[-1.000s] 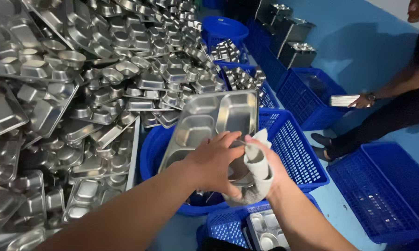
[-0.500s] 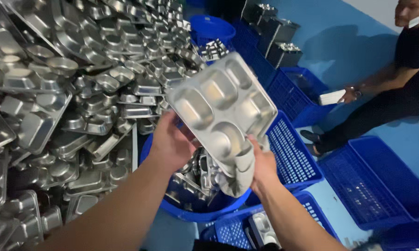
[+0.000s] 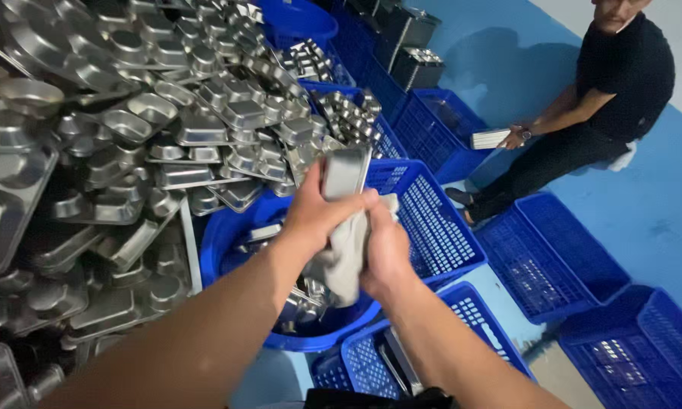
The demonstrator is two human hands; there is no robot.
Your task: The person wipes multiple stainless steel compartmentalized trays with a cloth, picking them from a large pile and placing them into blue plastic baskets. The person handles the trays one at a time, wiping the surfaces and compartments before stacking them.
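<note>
Tray has turned since half a second ago, from face-on to edge-on, now upright. Left of me, heap of steel trays (image 3: 129,129). My left hand (image 3: 318,216) grips the steel tray (image 3: 346,173) over the blue tub (image 3: 227,235); right hand (image 3: 386,254) presses a grey cloth (image 3: 344,261) against it. Blue crates (image 3: 432,227) right; seated person (image 3: 583,113) far right.

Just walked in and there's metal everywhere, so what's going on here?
A person holds a steel tray edge-on in the left hand, with the right hand pressing a grey cloth to it, above a round blue tub. A heap of trays lies on the left. Another person sits among blue crates.
</note>
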